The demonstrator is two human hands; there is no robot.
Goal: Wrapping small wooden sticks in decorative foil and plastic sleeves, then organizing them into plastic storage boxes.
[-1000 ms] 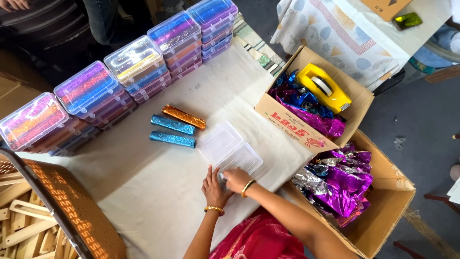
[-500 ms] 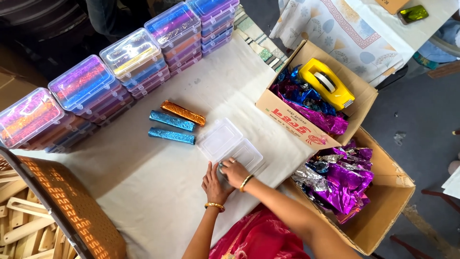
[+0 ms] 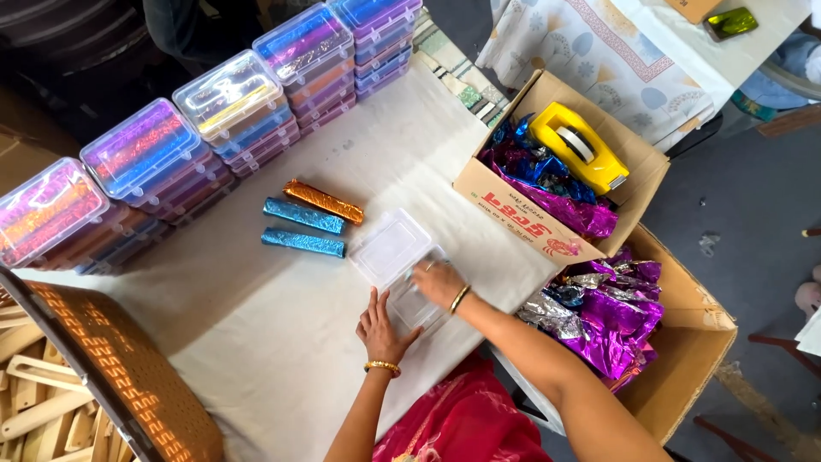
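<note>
A: The clear box (image 3: 395, 265) was found open on the cloth (image 3: 256, 342) — left hand (image 3: 383, 328) flat at its edge, right hand (image 3: 438, 282) laid on it, neither gripping.

B: Noted — the box could be slid or snapped shut if pressed unevenly; the bars (image 3: 304, 221) were lying near.

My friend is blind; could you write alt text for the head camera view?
A person's left hand and right hand rest on an open clear plastic box on a white-covered table, beside three foil-wrapped bars.

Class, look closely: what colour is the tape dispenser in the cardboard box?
The tape dispenser is bright yellow, seen in the head view.
</note>
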